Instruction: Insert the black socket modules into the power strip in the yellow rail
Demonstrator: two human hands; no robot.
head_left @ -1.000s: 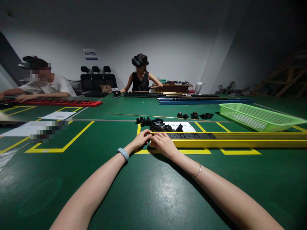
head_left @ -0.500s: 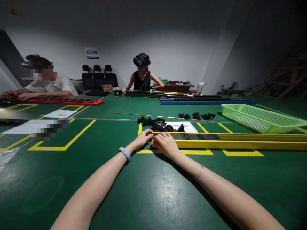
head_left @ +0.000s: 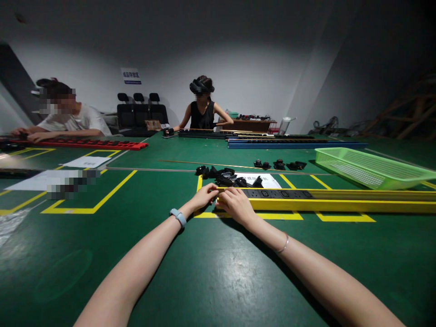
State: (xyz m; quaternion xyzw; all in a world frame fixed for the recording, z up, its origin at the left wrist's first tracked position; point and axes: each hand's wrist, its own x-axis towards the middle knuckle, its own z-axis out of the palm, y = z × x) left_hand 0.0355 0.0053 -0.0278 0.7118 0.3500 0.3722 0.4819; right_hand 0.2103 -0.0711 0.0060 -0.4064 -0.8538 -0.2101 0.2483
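A long yellow channel [head_left: 327, 206] lies across the green table, running out to the right edge of the view. Black socket modules [head_left: 284, 194] sit in a row inside its left part. At the channel's left end my left hand [head_left: 204, 196] has its fingers bent and pressed together; what they hold, if anything, is hidden. Beside it, my right hand [head_left: 236, 204] curls over the same end of the channel, thumb at the near side and fingers on top. Just behind both hands is a heap of loose black modules [head_left: 221, 175], partly on a white printed sheet [head_left: 272, 181].
A green plastic basket [head_left: 374, 170] stands at the right behind the channel. Several black parts [head_left: 279, 164] and a thin rod [head_left: 190, 162] lie farther back. Blue channels [head_left: 296, 144] are at the far side. Two people sit across the table, one by a red channel [head_left: 102, 143].
Both hands stay at the channel's left end with almost no movement. The whole view has shifted very slightly.
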